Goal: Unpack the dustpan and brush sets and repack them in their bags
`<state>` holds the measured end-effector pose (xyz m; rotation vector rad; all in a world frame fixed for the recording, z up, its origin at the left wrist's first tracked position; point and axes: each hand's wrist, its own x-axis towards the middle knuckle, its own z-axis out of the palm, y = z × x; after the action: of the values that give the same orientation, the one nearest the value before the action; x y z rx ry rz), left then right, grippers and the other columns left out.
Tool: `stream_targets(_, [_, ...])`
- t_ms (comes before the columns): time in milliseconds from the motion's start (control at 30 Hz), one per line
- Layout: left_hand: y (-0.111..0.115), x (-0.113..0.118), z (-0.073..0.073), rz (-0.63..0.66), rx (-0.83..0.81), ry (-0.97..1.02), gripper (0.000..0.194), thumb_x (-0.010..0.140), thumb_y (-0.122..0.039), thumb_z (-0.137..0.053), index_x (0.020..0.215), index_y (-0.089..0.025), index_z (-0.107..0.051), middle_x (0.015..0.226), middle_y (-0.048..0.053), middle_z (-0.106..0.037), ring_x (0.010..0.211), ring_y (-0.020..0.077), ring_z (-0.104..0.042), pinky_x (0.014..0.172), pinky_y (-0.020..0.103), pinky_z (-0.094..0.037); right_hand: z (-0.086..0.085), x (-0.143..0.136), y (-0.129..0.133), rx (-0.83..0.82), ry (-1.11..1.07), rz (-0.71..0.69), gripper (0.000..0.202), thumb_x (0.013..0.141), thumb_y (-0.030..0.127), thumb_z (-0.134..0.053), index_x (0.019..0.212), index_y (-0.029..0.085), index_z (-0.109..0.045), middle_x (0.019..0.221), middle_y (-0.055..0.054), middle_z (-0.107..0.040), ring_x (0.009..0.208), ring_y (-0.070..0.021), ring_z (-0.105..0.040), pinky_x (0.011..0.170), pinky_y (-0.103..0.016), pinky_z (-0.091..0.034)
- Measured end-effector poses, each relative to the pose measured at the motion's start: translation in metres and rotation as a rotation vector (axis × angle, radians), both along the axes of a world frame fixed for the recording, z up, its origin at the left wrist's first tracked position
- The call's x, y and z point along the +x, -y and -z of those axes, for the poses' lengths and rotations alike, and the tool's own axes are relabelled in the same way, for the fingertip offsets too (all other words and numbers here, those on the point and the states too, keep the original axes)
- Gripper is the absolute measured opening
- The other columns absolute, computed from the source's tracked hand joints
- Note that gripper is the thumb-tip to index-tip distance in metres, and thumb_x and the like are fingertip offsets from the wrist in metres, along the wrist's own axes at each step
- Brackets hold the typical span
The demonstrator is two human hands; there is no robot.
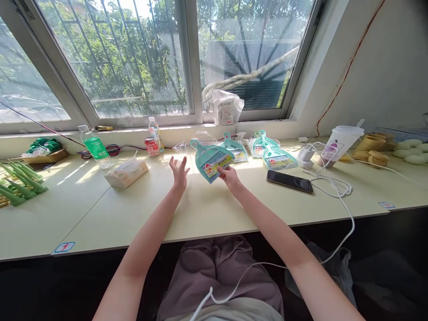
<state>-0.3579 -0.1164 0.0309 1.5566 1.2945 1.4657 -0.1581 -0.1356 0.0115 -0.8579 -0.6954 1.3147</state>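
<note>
One dustpan (207,156), in right hand (230,177), thumb in front, fingers likely behind

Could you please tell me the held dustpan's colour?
The dustpan is pale teal; the head view shows it.

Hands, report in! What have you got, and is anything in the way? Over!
Left hand open, holding nothing. Right hand gripping yellow-labelled teal plastic dustpan, tilted. Second teal plastic dustpan behind it, doesn't look in the way.
</note>
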Motion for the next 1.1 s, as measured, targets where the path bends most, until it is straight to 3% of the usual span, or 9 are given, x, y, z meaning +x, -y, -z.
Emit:
stream_targets(100, [-0.003,0.001,0.004,0.39,-0.178,0.311,0.071,0.086,-0.07,-0.046,0.141,-0.025,-0.042,0.142,0.015,-0.051,0.126,0.0285,-0.055,0.096,0.042,-0.053,0.0,-0.001,0.001,0.056,0.029,-0.039,0.023,0.068,0.011,-0.081,0.083,0.014,-0.065,0.091,-0.004,-0.074,0.082,-0.0165,-0.071,0.081,-0.03,-0.062])
stream_targets(200, [0.0,0.015,0.013,0.542,-0.23,0.366,0.064,0.078,-0.057,-0.067,0.129,-0.022,-0.052,0.132,0.012,-0.061,0.117,0.0283,-0.061,0.091,0.041,-0.055,0.002,-0.003,0.001,0.095,0.061,-0.045,0.024,0.066,0.013,-0.083,0.082,0.014,-0.066,0.09,-0.004,-0.074,0.083,-0.0169,-0.07,0.079,-0.031,-0.062])
stream_targets(367, [0.005,0.032,0.025,0.646,-0.361,0.32,0.06,0.079,-0.058,-0.067,0.126,-0.023,-0.057,0.129,0.012,-0.064,0.116,0.0306,-0.062,0.084,0.043,-0.058,0.003,-0.004,0.002,0.063,0.049,0.062,0.019,0.069,0.012,-0.079,0.083,0.015,-0.065,0.089,-0.003,-0.073,0.084,-0.0157,-0.07,0.079,-0.028,-0.062])
stream_targets(600, [0.011,0.033,0.022,0.593,-0.262,0.312,0.063,0.069,-0.047,-0.08,0.123,-0.024,-0.059,0.132,0.011,-0.062,0.123,0.0306,-0.058,0.097,0.042,-0.051,0.006,-0.008,0.002,0.07,0.062,0.066,0.021,0.07,0.013,-0.079,0.084,0.016,-0.064,0.091,-0.003,-0.073,0.085,-0.0153,-0.07,0.081,-0.028,-0.062])
stream_targets(733, [0.017,0.037,0.024,0.71,-0.378,0.223,0.069,0.067,-0.044,-0.083,0.128,-0.027,-0.056,0.137,0.01,-0.058,0.121,0.0317,-0.059,0.092,0.044,-0.054,0.007,-0.006,0.002,0.058,0.062,0.132,0.021,0.071,0.015,-0.078,0.085,0.016,-0.062,0.092,-0.003,-0.072,0.088,-0.0152,-0.07,0.08,-0.026,-0.061])
stream_targets(800, [0.015,0.039,0.024,0.711,-0.424,0.252,0.064,0.071,-0.05,-0.078,0.127,-0.028,-0.057,0.14,0.01,-0.056,0.122,0.0314,-0.059,0.092,0.044,-0.055,0.007,-0.008,0.003,0.059,0.04,0.152,0.021,0.072,0.014,-0.076,0.087,0.017,-0.062,0.095,-0.003,-0.072,0.092,-0.0155,-0.07,0.081,-0.026,-0.061])
stream_targets(867, [0.011,0.041,0.024,0.636,-0.406,0.367,0.059,0.077,-0.058,-0.068,0.126,-0.026,-0.058,0.138,0.009,-0.058,0.123,0.0304,-0.058,0.094,0.044,-0.054,0.007,-0.01,0.004,0.065,0.003,0.131,0.02,0.073,0.012,-0.074,0.087,0.017,-0.061,0.096,-0.003,-0.073,0.093,-0.016,-0.07,0.083,-0.027,-0.061])
stream_targets(967, [0.009,0.042,0.022,0.578,-0.308,0.482,0.056,0.081,-0.054,-0.065,0.125,-0.02,-0.059,0.132,0.011,-0.062,0.122,0.0296,-0.058,0.101,0.043,-0.05,0.007,-0.013,0.004,0.067,-0.049,0.028,0.018,0.074,0.009,-0.071,0.087,0.016,-0.062,0.094,-0.005,-0.073,0.093,-0.018,-0.071,0.085,-0.029,-0.062])
stream_targets(1100, [0.016,0.032,0.015,0.756,-0.318,0.417,0.06,0.079,-0.049,-0.07,0.131,-0.023,-0.056,0.139,0.011,-0.057,0.129,0.0322,-0.052,0.104,0.05,-0.045,0.003,-0.008,0.003,0.098,-0.08,-0.064,0.018,0.072,0.01,-0.073,0.086,0.016,-0.063,0.093,-0.005,-0.074,0.099,-0.0207,-0.07,0.089,-0.031,-0.061])
